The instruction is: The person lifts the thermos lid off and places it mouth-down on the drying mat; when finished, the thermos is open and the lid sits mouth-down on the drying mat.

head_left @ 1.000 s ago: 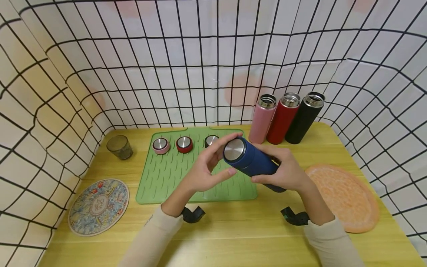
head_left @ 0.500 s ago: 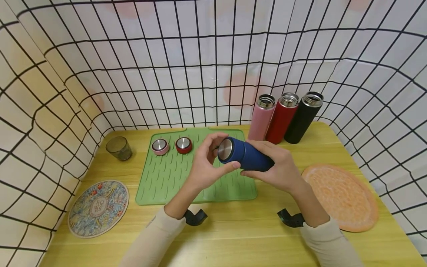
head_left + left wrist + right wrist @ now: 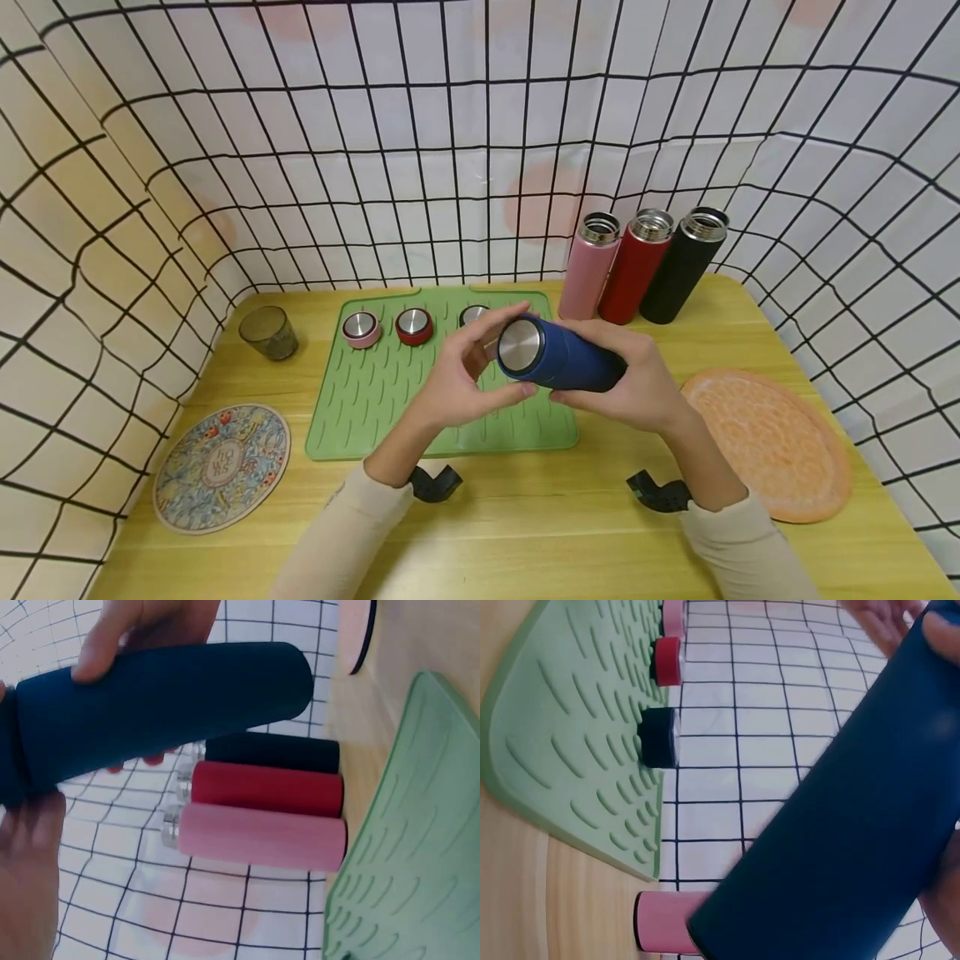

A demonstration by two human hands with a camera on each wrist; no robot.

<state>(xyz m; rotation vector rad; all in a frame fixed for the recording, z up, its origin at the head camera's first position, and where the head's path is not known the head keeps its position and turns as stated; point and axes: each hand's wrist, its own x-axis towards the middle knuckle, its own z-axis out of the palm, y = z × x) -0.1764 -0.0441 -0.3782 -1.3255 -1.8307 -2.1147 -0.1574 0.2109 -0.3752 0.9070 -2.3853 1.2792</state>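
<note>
A blue thermos [image 3: 573,358] with a steel-topped lid [image 3: 521,345] is held up tilted over the green mat [image 3: 360,417], its lid end toward the left. My right hand [image 3: 637,375] grips its body, thumb below and fingers over the top. My left hand [image 3: 465,379] is around the lid, thumb on the near side and fingertips at the far side. In the left wrist view the seam between lid and body shows by the left fingers [image 3: 34,825]. A black lid [image 3: 474,315] sits on the mat, partly behind the left hand.
A pink lid [image 3: 362,330] and a red lid [image 3: 414,326] lie on the mat. Lidless pink [image 3: 588,271], red [image 3: 636,271] and black [image 3: 682,271] thermoses stand back right. A brown glass [image 3: 268,332], a patterned round mat [image 3: 222,468] and an orange mat [image 3: 768,446] flank the workspace.
The thermos's lower end has risen, bringing it closer to level. Both hands shifted slightly left, hiding the black lid, then came back; the lid's face has turned with these movements.
</note>
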